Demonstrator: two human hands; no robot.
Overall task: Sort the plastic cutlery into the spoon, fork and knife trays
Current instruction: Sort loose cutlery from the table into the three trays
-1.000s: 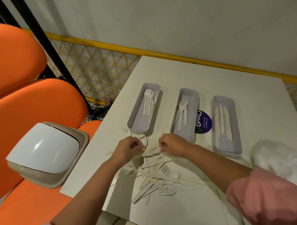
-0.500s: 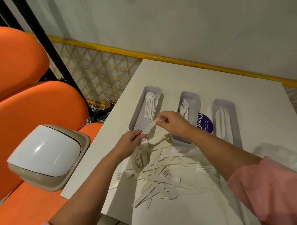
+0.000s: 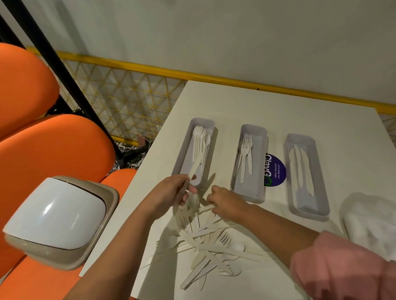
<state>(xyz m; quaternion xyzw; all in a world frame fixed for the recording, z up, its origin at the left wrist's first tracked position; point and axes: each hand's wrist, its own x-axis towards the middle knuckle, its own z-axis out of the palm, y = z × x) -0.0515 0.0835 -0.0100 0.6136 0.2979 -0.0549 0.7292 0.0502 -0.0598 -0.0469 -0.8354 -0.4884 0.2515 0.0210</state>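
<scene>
Table (image 3: 270,106), white, carries all the sorting gear. Orange seats (image 3: 45,161) stand to its left, and a beige bin with a white swing lid (image 3: 57,219) sits on the nearest seat. Crumpled white plastic (image 3: 377,228) lies at the table's right edge.

Three grey trays stand side by side:
- the spoon tray (image 3: 184,159) on the left, holding spoons (image 3: 200,143)
- the fork tray (image 3: 254,128) in the middle, holding forks (image 3: 246,152)
- the knife tray (image 3: 301,137) on the right, holding knives (image 3: 301,165)

The unsorted cutlery pile (image 3: 208,247) sprawls on the table nearer the person.

The left hand (image 3: 171,194) pinches a white utensil (image 3: 194,170) whose free end slants over the spoon tray's near end. The right hand (image 3: 226,203) reaches into the top of the pile with its fingers curled. I cannot tell whether it grips a piece.

A purple round sticker (image 3: 276,172) shows between the fork and knife trays.
</scene>
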